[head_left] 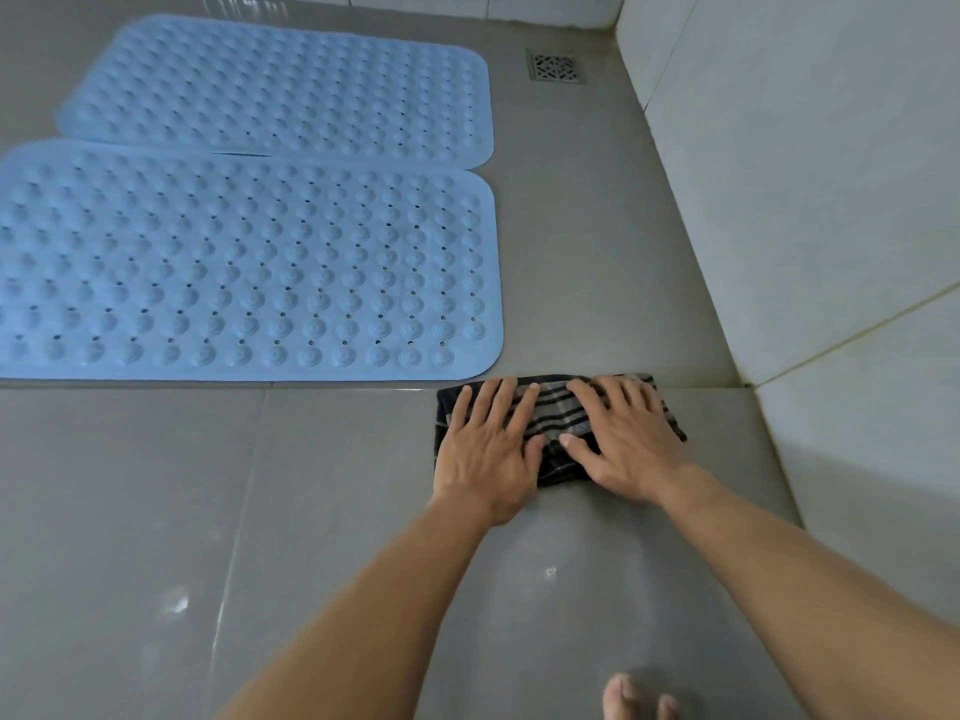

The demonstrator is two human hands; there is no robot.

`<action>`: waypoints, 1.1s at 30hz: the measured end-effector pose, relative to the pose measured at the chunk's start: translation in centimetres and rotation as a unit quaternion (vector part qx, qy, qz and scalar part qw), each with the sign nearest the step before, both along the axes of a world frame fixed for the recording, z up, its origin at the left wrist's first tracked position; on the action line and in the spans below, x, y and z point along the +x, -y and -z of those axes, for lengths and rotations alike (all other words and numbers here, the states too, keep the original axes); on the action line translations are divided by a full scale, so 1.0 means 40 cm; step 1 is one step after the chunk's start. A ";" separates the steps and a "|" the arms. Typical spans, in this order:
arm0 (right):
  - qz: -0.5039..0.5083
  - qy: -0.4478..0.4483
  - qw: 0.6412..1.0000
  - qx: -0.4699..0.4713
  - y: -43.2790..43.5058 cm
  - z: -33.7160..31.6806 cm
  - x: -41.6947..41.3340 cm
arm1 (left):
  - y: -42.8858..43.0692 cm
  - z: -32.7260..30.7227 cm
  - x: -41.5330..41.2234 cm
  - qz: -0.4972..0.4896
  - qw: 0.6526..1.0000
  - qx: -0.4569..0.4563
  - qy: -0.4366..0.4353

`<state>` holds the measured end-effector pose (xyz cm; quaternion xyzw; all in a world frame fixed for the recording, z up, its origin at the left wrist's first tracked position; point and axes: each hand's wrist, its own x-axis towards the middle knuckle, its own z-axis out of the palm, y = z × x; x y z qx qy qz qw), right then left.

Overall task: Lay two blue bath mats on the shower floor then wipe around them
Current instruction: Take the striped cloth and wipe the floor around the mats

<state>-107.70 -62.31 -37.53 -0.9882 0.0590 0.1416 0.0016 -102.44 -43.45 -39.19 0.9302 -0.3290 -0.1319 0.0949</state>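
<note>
Two blue studded bath mats lie flat side by side on the grey tile floor: the far mat (280, 90) and the near mat (244, 267), their long edges touching. A folded dark plaid cloth (553, 407) lies on the floor just off the near mat's right front corner. My left hand (485, 449) and my right hand (623, 439) both press flat on the cloth, fingers spread and pointing away from me. The hands cover most of the cloth.
A square metal floor drain (556, 66) sits at the back right corner. A white tiled wall (805, 200) runs along the right side, close to the cloth. Toes of a bare foot (639, 698) show at the bottom edge. Bare grey tile (156, 537) fills the near left.
</note>
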 end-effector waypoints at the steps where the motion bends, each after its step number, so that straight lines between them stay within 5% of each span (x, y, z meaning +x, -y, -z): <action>1: 0.005 0.000 1.000 0.006 -0.018 0.009 -0.003 | -0.016 0.000 0.005 0.004 1.000 0.005 0.002; 19: 0.053 0.029 0.998 0.036 -0.341 0.049 0.012 | -0.319 0.018 0.115 0.081 0.995 0.038 0.053; 33: 0.013 0.029 0.997 0.072 -0.595 0.050 0.139 | -0.585 0.003 0.205 -0.001 0.991 0.101 0.088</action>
